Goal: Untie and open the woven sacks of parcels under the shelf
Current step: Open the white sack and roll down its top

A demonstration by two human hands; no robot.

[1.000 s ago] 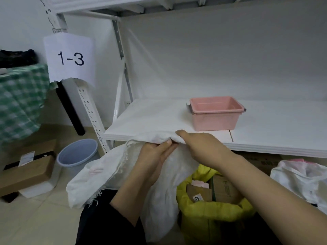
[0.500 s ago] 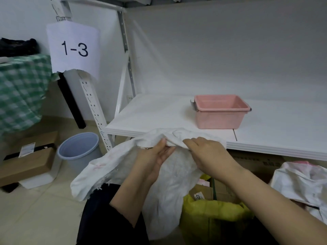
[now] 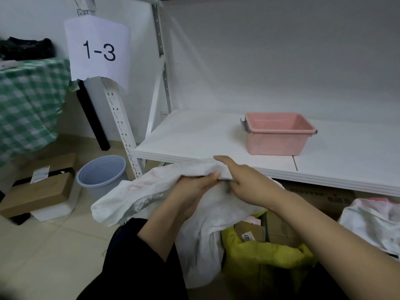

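Green checked cloth (image 3: 26, 105) hangs at far left, with a cardboard box (image 3: 36, 191) and a blue-grey bin (image 3: 101, 174) on the floor below the paper sign (image 3: 97, 50) reading 1-3. White woven sack (image 3: 134, 191) is bunched against the front edge of the shelf board (image 3: 194, 135) and hangs toward the floor; my left hand (image 3: 194, 189) pinches a fold at its top, my right hand (image 3: 249, 185) clutches the fabric just beside it, a thin dark strand between them. Further right: pink tub (image 3: 279, 139) on the shelf, open yellow sack (image 3: 270, 256) of parcels below my right forearm, second white sack (image 3: 372, 224) at far right under the shelf.
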